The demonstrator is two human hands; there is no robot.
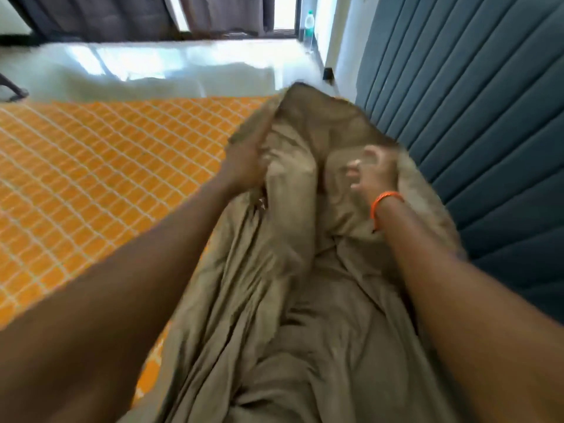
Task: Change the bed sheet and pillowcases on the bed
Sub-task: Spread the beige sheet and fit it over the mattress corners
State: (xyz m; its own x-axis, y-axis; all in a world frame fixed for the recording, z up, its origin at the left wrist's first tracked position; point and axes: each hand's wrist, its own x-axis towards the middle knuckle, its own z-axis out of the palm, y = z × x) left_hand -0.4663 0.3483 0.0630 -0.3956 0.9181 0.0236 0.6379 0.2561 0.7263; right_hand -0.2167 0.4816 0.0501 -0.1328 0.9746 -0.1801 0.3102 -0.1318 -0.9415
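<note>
Bed (91, 166): an orange cover with a white lattice pattern lies over it; the bare part runs along the left side up to the far edge.
Sheet (305, 300): a khaki-brown cloth, bunched and deeply creased, heaped along the bed's right edge against the headboard, from the near edge up to a raised peak close to the far right corner.
Left hand (244, 166): reaches onto the left flank of the raised fold; the fingers are sunk into the cloth and look closed around a handful of it, though blur hides the fingertips.
Right hand (372, 172): sits at the right flank of the same fold, just beside the headboard; fingers bent, thumb apart, cloth gathered under the palm. Motion blur makes the exact grasp hard to judge, but it appears to hold the fabric.
Wristband (386, 198): an orange band around the right wrist.
Forearms: both stretch out from the near edge, bare, the sheet lying between them.
Headboard (473, 117): blue-grey padded panels in slanted strips, along the bed's right edge, touching the heaped sheet.
Floor (152, 68): pale and glossy, beyond the bed's far edge, with light reflected on it.
Curtains (106, 16): dark, hanging at the far wall.
Bottle (309, 24): clear plastic with a green cap and label, standing by the window near the far right corner of the room.
</note>
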